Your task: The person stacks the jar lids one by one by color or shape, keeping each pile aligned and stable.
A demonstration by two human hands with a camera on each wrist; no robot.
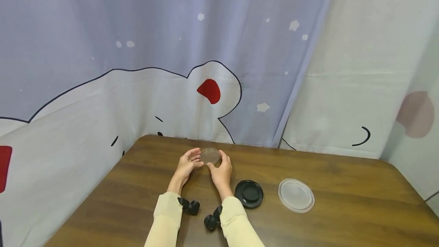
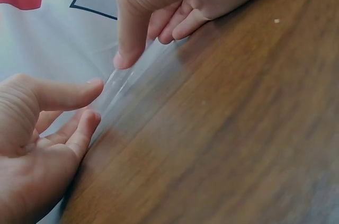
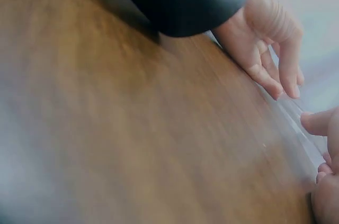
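A clear, shallow round dish (image 1: 210,156) is near the far edge of the table, between both hands. My left hand (image 1: 186,165) holds its left side, thumb at the near rim and the other fingers along the edge. On the opposite side my right hand (image 1: 221,170) grips the rim between thumb and fingers. The left wrist view shows the dish (image 2: 119,83) edge-on, low over the wood, with the left hand (image 2: 45,144) and right hand (image 2: 169,1) pinching it. Its exact kind cannot be told.
Right of my right forearm lies a black round piece (image 1: 249,194) with a raised ring in its middle. Farther right is a translucent round lid (image 1: 296,196). A brown wooden table (image 1: 343,209) carries everything, and a printed curtain (image 1: 164,98) hangs behind its far edge.
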